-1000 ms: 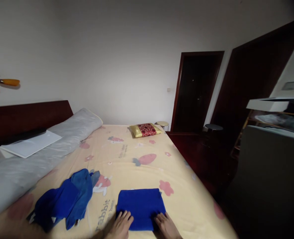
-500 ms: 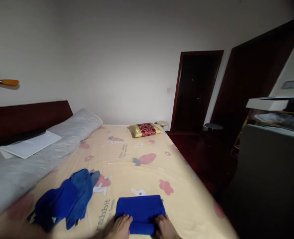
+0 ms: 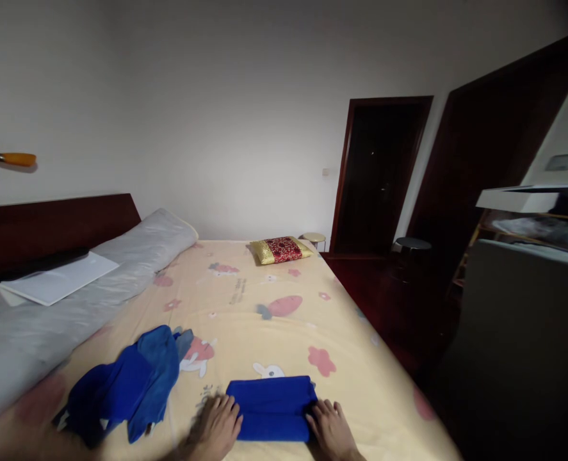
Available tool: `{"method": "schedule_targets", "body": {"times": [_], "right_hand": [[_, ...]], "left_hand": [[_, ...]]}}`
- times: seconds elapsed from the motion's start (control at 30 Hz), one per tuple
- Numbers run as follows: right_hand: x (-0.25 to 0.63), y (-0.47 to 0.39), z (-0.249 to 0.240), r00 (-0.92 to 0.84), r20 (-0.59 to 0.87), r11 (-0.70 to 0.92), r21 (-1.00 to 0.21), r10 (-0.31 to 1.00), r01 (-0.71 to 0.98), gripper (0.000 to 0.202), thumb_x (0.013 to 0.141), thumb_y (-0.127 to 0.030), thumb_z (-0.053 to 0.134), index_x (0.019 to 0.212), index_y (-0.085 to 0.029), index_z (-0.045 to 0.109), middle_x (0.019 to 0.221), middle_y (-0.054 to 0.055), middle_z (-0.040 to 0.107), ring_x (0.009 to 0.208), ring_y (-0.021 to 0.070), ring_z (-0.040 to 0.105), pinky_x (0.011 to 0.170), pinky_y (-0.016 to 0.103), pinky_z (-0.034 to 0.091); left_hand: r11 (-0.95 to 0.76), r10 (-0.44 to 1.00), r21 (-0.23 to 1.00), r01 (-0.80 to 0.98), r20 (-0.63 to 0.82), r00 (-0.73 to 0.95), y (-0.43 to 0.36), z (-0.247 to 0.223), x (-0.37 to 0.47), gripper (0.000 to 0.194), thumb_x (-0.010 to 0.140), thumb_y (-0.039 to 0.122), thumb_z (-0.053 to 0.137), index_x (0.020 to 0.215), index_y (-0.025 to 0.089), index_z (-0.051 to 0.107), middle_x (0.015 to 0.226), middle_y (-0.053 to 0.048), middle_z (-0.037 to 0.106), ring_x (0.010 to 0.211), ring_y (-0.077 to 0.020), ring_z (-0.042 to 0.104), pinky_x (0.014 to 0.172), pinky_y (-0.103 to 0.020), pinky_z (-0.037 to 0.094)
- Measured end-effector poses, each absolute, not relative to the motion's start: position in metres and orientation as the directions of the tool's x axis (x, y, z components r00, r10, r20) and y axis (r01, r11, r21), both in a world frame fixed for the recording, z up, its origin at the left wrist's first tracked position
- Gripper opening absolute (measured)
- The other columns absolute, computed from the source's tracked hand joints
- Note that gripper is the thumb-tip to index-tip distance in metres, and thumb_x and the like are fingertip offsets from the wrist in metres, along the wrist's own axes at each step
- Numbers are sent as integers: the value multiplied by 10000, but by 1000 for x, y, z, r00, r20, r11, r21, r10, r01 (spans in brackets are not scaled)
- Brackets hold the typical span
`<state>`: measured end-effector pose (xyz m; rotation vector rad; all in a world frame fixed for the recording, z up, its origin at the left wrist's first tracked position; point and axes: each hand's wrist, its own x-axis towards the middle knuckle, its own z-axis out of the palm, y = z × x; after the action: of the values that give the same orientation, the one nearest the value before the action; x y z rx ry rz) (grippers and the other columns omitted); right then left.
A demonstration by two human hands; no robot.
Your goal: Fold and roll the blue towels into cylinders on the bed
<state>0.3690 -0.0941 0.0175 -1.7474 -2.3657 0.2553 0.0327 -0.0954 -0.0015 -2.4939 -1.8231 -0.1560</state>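
A folded blue cloth (image 3: 274, 410) lies flat on the bed near its front, shaped into a neat rectangle with a crease across it. At its left edge rests my left hand (image 3: 220, 422), palm down, fingers spread and touching the fabric. On the right edge lies my right hand (image 3: 332, 428), also palm down with its fingers apart. Farther left, a crumpled pile of blue cloths (image 3: 130, 381) sits on the patterned bed sheet (image 3: 245, 326). What kind of cloth these are I cannot tell.
A gold and red cushion (image 3: 281, 250) lies at the bed's far end. Along the left runs a grey roll of bedding (image 3: 134, 256), with a white board (image 3: 60, 278) on it. Two stools, a pale one (image 3: 314, 238) and a dark one (image 3: 412, 244), stand beyond. A dark cabinet (image 3: 524, 333) is at right.
Both hands have moved outward to the cloth's side edges. Its near part has been folded over and now lies flatter and wider.
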Motion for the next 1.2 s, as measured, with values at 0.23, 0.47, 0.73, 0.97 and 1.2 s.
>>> {"method": "schedule_targets", "body": {"times": [0.23,0.47,0.73,0.97,1.2], "right_hand": [[355,-101,12,-553,15,492,-478,833,727,562,914,-616,349,1416,-375,424,1476,34,498,1341,273,481,1133,505,349],[378,-92,13,-315,-111,253,-379,943,890,599,910,-625,321,1360,-286,524,1467,107,483,1365,344,440,1131,665,280],[369,-95,21,-295,33,291,-301,955,908,495,953,-500,321,1174,-210,656,1328,139,634,1271,315,541,1111,620,341],[367,-100,26,-444,-41,392,-402,895,828,606,919,-632,282,1315,-267,559,1437,123,539,1324,320,493,1119,657,306],[376,-97,21,-307,-39,268,-392,951,880,526,930,-558,333,1254,-248,608,1408,127,570,1315,322,494,1099,638,307]], "left_hand": [[-648,747,55,760,240,620,-104,-6,56,451,990,435,340,1400,291,462,1373,5,626,1232,-164,593,1052,-313,481],[-457,875,75,886,219,433,-99,-1,31,393,1000,386,310,1179,291,646,1224,-29,710,1143,-198,629,1014,-391,472],[-290,945,92,952,186,270,-94,15,22,444,1002,294,244,1017,235,683,1106,-63,718,1096,-216,628,1024,-449,444],[-230,971,192,954,-18,238,-98,32,33,446,992,364,253,1206,296,638,1485,-71,514,1356,-255,464,1131,-540,322],[2,990,247,969,-140,33,-86,22,22,460,957,428,298,1302,318,581,1523,-51,466,1426,-249,372,1156,-521,263]]}}
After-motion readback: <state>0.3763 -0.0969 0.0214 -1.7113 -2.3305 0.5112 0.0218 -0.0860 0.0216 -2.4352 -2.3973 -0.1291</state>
